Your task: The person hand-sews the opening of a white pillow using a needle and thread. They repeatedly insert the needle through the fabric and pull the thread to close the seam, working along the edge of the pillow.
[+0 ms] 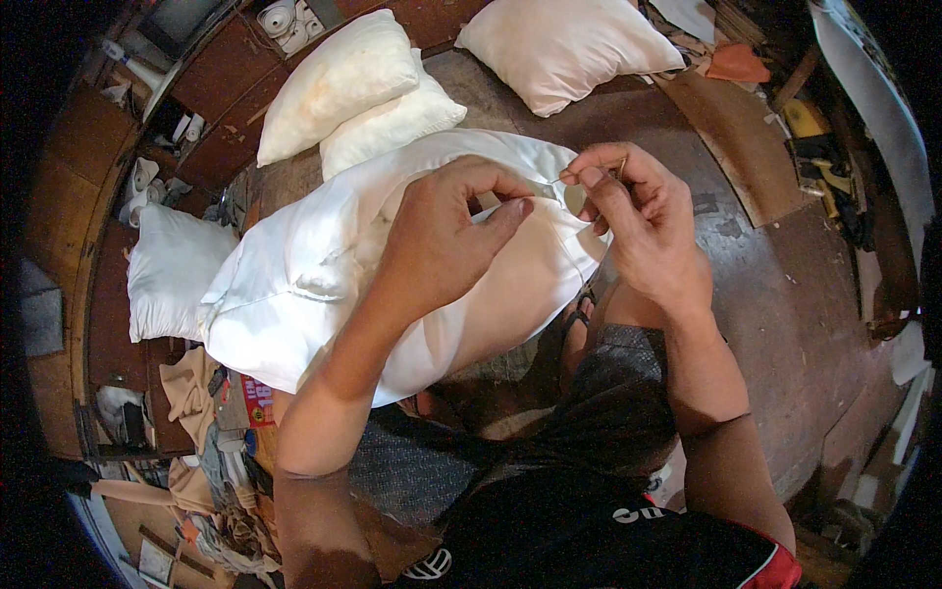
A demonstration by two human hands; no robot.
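Note:
A large white pillow (285, 285) lies across my lap, plump and shiny. Above its right end my two hands face each other. The fingers of my right hand (643, 221) pinch a thin needle (556, 181) whose tip points left. Thumb and forefinger of my left hand (446, 236) are pressed together, on what seems to be a fine thread; the thread is hard to see between the hands. Another thin strand hangs down over the cloth below my right hand. My left forearm crosses over the pillow and hides part of it.
Two white pillows (339, 83) overlap on the floor ahead, with a pinkish-white pillow (569, 49) to their right. Another white pillow (177, 270) rests at the left beside shelves. Cloth scraps (211, 491) pile up at lower left. A brown board (731, 147) and tools lie at right.

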